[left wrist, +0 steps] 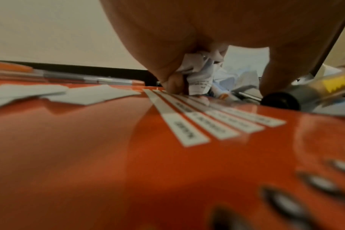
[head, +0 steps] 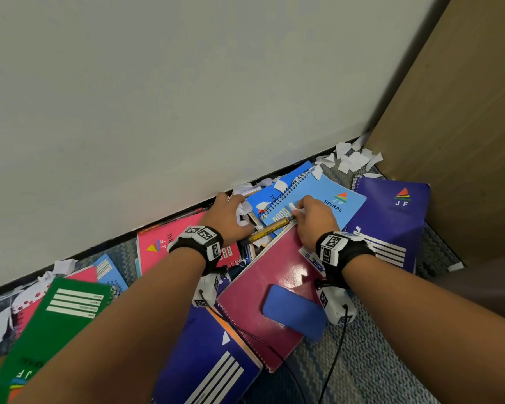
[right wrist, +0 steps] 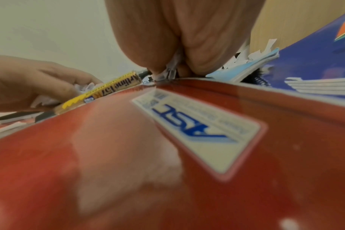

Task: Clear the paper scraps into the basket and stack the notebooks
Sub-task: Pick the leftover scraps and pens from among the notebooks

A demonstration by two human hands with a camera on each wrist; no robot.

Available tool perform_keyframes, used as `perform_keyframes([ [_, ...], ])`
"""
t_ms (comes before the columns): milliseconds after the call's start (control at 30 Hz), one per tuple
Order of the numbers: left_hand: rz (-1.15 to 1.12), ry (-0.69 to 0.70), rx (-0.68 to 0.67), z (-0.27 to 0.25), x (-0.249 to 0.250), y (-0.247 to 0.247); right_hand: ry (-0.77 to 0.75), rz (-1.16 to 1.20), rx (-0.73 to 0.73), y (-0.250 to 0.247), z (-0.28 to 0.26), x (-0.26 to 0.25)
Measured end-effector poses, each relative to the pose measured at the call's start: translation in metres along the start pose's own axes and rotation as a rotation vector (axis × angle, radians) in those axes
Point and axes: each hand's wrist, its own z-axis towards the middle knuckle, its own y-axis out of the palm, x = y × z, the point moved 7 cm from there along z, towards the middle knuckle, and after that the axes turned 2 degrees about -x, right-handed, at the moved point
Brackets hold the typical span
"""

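Early in the clean-up: notebooks lie unstacked across the carpet floor [head: 376,360], torn paper scraps [head: 352,160] litter the wall corner, and no basket is in view. The left hand [head: 229,214] clutches crumpled scraps [left wrist: 197,74]; the right hand [head: 314,217], over the light-blue spiral notebook [head: 330,205], pinches another scrap [right wrist: 170,70] beside a yellow marker [head: 267,232].

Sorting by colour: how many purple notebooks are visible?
2: the right purple notebook beside the wooden panel, the near purple notebook between the forearms. Others may be buried.
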Motion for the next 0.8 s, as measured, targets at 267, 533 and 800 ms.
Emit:
perform_keyframes([
  [267,0.077,-0.041,0.038,0.010,0.000,-0.010,-0.002,0.007,-0.004,0.000,-0.002,0.000],
  [533,0.105,-0.015,0.127,-0.003,-0.005,-0.031,0.000,0.006,-0.004,-0.002,-0.006,0.000],
  [800,0.033,-0.003,0.164,-0.013,0.009,-0.043,-0.006,-0.015,-0.038,-0.002,-0.018,0.002],
])
